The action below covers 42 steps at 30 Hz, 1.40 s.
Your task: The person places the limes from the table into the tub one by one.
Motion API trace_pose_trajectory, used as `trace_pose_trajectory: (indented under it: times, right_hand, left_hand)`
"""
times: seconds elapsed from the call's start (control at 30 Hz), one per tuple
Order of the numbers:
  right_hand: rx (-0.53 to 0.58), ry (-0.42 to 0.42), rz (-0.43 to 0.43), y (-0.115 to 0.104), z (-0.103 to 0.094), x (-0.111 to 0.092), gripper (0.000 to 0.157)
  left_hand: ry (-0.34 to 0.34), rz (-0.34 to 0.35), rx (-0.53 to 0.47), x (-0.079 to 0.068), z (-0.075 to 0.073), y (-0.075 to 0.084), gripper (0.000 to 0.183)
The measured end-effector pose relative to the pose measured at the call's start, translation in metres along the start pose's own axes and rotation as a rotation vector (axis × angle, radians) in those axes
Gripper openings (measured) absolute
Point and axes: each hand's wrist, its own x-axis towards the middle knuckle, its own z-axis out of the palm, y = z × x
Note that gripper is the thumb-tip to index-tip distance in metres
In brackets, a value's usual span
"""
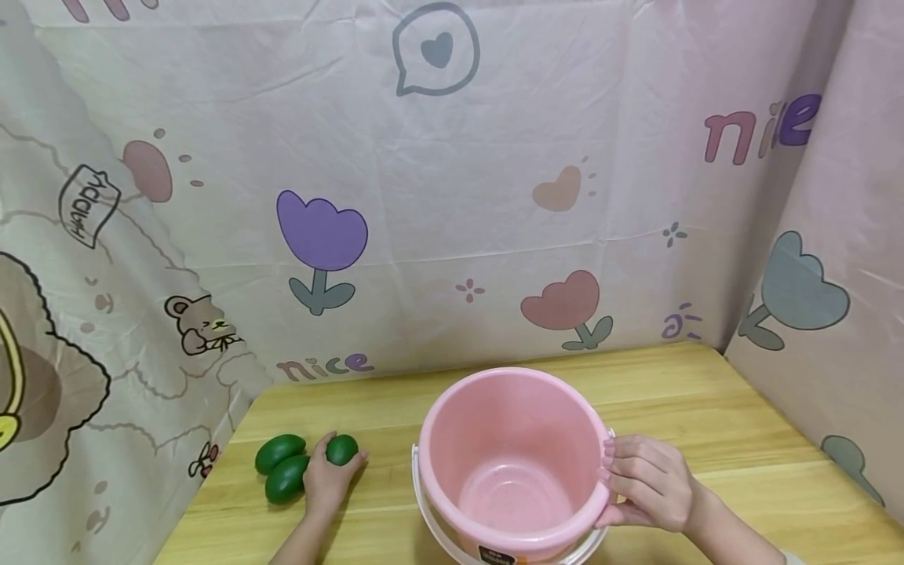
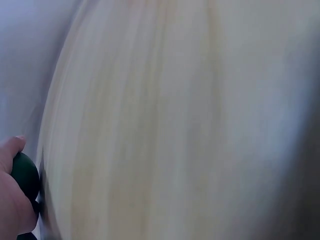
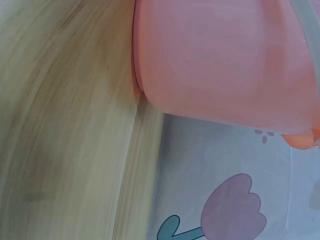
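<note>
My left hand [image 1: 326,480] has its thumb and fingers around a smooth, dark green oval fruit [image 1: 342,450], low over the left side of the table. Two more green oval fruits [image 1: 280,453] lie just left of that hand, side by side. In the left wrist view the held green fruit [image 2: 25,176] shows at the left edge, partly covered by the hand. A pink bucket [image 1: 510,494] stands upright with nothing inside, its white handle [image 1: 431,514] hanging down at the front. My right hand [image 1: 653,482] grips the bucket's right rim, fingers over the edge and thumb lower down.
The wooden table [image 1: 384,522] carries the bucket and the fruits. A printed cloth [image 1: 452,180] with flowers and hearts hangs behind it and along both sides. In the right wrist view the bucket's outer wall [image 3: 215,60] takes up the upper right.
</note>
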Motion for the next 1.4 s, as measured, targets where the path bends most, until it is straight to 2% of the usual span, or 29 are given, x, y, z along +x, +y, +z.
trace_pose_trajectory:
  times: [0.3, 0.67, 1.0, 1.4]
  right_hand:
    - [0.002, 0.004, -0.006, 0.000, 0.001, 0.000, 0.043]
    - [0.003, 0.015, -0.008, 0.000, 0.003, 0.001, 0.044]
    - [0.000, 0.009, -0.007, 0.001, 0.002, 0.001, 0.044]
    - [-0.001, 0.000, -0.016, 0.001, 0.002, 0.001, 0.044]
  left_hand:
    - [-0.007, 0.009, -0.003, 0.003, -0.002, 0.000, 0.074]
    - [-0.078, -0.003, -0.007, 0.006, -0.003, 0.004, 0.077]
    - [-0.121, 0.028, 0.007, 0.004, -0.004, 0.008, 0.076]
    - [-0.159, 0.019, 0.016, 0.000, -0.014, 0.018, 0.073]
